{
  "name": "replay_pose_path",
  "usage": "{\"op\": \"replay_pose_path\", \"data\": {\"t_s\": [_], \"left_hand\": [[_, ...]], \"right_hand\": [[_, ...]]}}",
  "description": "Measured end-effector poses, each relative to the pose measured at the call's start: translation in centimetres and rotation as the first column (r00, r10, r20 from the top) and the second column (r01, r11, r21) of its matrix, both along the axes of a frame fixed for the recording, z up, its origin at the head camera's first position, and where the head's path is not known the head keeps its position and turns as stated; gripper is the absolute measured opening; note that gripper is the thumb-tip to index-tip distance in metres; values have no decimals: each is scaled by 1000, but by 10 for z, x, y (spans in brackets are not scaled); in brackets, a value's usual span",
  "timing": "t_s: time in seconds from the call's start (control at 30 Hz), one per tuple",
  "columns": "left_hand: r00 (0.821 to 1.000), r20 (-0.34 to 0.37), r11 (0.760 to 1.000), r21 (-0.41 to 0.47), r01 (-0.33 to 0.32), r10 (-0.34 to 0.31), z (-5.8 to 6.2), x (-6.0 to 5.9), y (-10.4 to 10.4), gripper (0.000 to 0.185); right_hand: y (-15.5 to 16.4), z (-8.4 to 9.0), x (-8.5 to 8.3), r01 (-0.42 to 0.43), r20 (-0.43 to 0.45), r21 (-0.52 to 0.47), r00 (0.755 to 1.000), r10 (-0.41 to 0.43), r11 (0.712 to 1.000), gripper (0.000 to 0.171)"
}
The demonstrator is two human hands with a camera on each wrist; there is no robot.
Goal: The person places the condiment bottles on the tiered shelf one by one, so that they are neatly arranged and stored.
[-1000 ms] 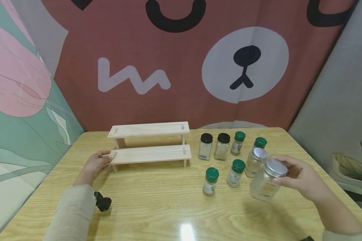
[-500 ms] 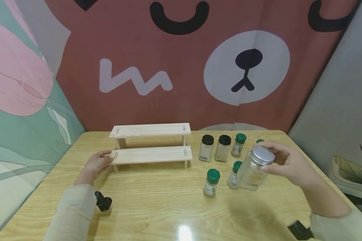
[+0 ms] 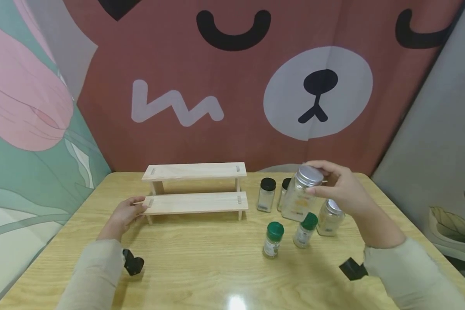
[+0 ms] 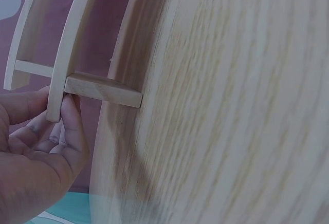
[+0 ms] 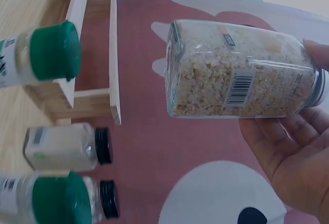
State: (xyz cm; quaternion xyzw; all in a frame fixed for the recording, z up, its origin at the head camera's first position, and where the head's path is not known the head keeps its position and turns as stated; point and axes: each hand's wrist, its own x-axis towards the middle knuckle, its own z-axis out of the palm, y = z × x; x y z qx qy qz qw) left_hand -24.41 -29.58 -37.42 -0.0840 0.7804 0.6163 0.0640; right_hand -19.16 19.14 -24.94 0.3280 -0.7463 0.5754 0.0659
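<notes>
My right hand (image 3: 339,185) grips a clear glass jar with a silver lid (image 3: 300,193) by its top, lifted above the table and over the other jars. The right wrist view shows this jar (image 5: 241,70) full of pale grains, with a barcode label. My left hand (image 3: 124,213) holds the left end of the lower step of a two-step wooden rack (image 3: 195,189); in the left wrist view its fingers (image 4: 56,126) pinch the end of that board (image 4: 67,54).
On the table (image 3: 201,267) right of the rack stand two black-lidded jars (image 3: 266,194), two green-lidded jars (image 3: 273,240) and a silver-lidded jar (image 3: 329,217). A patterned cloth backdrop closes the far edge. Black wrist devices (image 3: 132,263) sit near my sleeves.
My right hand has carried the silver-lidded jar up and to the left, from the right front of the jar group to above it. The left hand stays on the rack.
</notes>
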Motion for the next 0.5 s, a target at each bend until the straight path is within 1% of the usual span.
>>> {"op": "replay_pose_path", "data": {"t_s": [0.13, 0.2, 0.27, 0.33, 0.5], "left_hand": [[1000, -1, 1000, 10, -4, 4, 0, 1, 0, 50], [1000, 5, 1000, 23, -11, 10, 0, 2, 1, 50], [1000, 12, 999, 38, -19, 19, 0, 1, 1, 50], [1000, 16, 999, 45, -27, 26, 0, 1, 1, 50], [999, 26, 998, 58, -32, 31, 2, -1, 0, 50]], "right_hand": [[-15, 5, -10, 0, 64, 18, 998, -1, 1000, 37], [-23, 7, -15, 20, 92, 37, 995, -23, 999, 36], [-32, 9, -22, 17, 120, 34, 993, -21, 999, 36], [-42, 12, -28, 20, 139, 38, 990, -25, 999, 37], [-65, 19, -43, -16, 157, 42, 987, 9, 999, 42]]}}
